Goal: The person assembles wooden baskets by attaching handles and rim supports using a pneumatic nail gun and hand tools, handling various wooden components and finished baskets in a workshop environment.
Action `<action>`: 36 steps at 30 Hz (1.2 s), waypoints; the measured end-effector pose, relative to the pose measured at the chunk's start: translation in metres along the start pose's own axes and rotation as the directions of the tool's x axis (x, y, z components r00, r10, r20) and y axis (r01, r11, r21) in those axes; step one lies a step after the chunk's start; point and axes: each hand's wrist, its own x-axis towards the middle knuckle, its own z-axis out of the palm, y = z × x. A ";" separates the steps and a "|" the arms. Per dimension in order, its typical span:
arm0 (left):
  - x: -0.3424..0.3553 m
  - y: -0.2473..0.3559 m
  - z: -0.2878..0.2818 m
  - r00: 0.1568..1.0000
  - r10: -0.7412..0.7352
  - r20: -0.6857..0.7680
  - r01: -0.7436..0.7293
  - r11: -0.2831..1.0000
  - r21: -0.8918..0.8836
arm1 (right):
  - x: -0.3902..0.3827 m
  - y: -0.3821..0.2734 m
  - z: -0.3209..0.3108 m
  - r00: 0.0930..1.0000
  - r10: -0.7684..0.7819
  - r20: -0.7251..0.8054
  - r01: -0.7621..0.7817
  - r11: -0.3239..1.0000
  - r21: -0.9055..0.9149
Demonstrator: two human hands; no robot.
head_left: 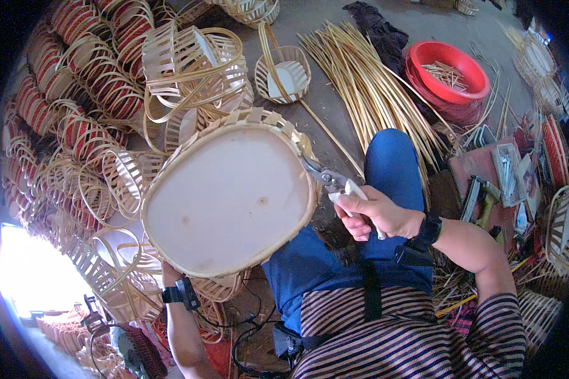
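An oval wooden basket (227,196) is held up in front of me, its flat pale underside toward the camera and short slat ends along its upper rim. My left hand (169,273) supports it at the lower left, fingers hidden behind it. In my right hand (377,215) are pruning shears (333,179) with white handles, their metal blades at the basket's right rim by the slats. My blue-trousered knee (391,158) is behind that hand.
Stacked red and natural baskets (88,82) crowd the left. A handled basket (284,77) lies ahead, beside long bamboo strips (360,88). At right are a red basin (449,63) with short sticks and a board (471,170) with tools. Cables hang below the left wrist.
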 end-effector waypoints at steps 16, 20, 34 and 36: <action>-0.033 0.102 0.110 0.988 0.136 0.069 -0.109 0.946 -0.306 | -0.217 0.053 -0.144 0.252 -0.480 -0.840 -0.335 0.771 -0.541; -0.031 0.114 0.151 0.944 0.325 0.053 -0.305 0.924 -0.231 | -0.257 0.076 -0.215 0.027 -0.570 -0.821 -0.407 0.744 -0.530; -0.010 0.120 0.196 0.647 0.763 0.009 -0.727 0.614 0.308 | -0.169 -0.007 -0.272 0.481 -0.469 -0.741 -0.374 0.655 -0.656; -0.017 0.114 0.176 0.705 0.705 0.081 -0.643 0.588 0.491 | -0.140 -0.025 -0.219 0.583 -0.396 -0.710 -0.388 0.632 -0.671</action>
